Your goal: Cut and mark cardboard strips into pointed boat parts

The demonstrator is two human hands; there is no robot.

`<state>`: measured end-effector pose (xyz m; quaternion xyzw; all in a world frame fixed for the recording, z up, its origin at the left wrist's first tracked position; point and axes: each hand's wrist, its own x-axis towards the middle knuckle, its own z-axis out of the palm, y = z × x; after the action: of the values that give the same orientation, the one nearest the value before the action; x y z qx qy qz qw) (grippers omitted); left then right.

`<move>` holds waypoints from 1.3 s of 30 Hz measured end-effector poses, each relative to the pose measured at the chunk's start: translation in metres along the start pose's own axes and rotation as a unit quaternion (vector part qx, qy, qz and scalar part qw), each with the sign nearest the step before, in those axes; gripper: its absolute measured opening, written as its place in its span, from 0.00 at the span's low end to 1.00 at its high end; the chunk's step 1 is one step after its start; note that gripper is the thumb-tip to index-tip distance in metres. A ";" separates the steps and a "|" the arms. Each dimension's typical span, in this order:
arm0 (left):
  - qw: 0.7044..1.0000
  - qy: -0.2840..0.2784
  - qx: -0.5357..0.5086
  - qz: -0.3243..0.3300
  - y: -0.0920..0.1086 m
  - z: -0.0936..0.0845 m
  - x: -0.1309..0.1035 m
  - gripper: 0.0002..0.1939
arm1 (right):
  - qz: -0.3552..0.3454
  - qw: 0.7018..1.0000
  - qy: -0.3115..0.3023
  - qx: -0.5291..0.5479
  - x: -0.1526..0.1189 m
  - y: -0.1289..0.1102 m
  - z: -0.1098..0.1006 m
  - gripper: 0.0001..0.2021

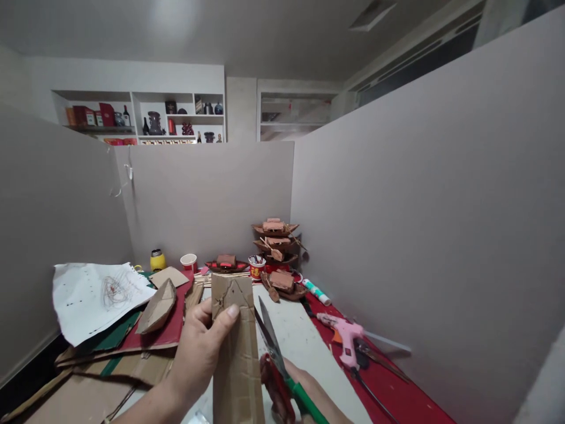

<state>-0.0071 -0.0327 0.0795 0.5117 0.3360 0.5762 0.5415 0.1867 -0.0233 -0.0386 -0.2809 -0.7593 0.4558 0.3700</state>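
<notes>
A long strip of brown cardboard point(237, 365) stands upright before me, with drawn lines near its top end. My left hand point(200, 341) is closed on its left edge, the thumb pressed flat over its front. Just right of the strip is a pair of scissors point(272, 338), one handle red and the other green, its blades parted and pointing up. My right hand point(311, 386) grips the scissors by the handles, which partly cover its fingers. The blades are beside the strip's right edge; whether they touch it I cannot tell.
Left are a folded cardboard boat hull point(158, 306), a scribbled paper point(99, 297) and cardboard sheets. Model boats point(276, 241) are stacked at the back, near a paper cup point(189, 262). A pink glue gun point(346, 335) lies right on red cloth. Grey partitions point(203, 194) enclose the table.
</notes>
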 end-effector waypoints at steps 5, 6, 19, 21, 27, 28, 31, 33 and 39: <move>1.000 -0.003 0.004 -0.016 -0.006 0.002 0.003 0.18 | 0.002 0.999 0.019 -0.028 -0.002 -0.003 -0.002 0.36; 1.000 -0.005 0.004 -0.020 -0.008 0.002 0.004 0.18 | -0.001 0.999 0.019 -0.033 -0.003 -0.003 -0.003 0.37; 0.999 -0.005 0.037 -0.004 -0.023 0.001 0.003 0.17 | -0.019 0.993 0.026 -0.112 -0.003 -0.028 -0.008 0.32; 0.999 -0.007 0.035 -0.005 -0.023 0.002 0.004 0.17 | -0.017 0.994 0.030 -0.104 -0.003 -0.030 -0.008 0.31; 1.000 -0.003 0.031 -0.006 -0.025 0.004 0.005 0.17 | 0.006 0.999 0.022 -0.049 -0.005 -0.025 -0.008 0.34; 1.000 -0.001 0.027 -0.009 -0.025 0.004 0.005 0.17 | 0.007 0.999 0.016 -0.041 -0.005 -0.023 -0.007 0.34; 1.000 0.003 0.016 -0.015 -0.025 0.005 0.004 0.17 | 0.005 0.999 0.007 -0.033 -0.003 -0.016 -0.006 0.34; 1.000 0.004 0.013 -0.015 -0.026 0.006 0.004 0.17 | 0.007 0.999 0.011 -0.032 -0.002 -0.014 -0.004 0.34; 1.000 0.009 0.017 -0.013 -0.025 0.007 0.005 0.16 | 0.013 0.999 0.035 -0.024 -0.003 -0.021 0.000 0.32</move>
<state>0.0068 -0.0244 0.0587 0.5115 0.3573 0.5675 0.5372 0.1859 -0.0345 -0.0205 -0.3157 -0.7528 0.4320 0.3835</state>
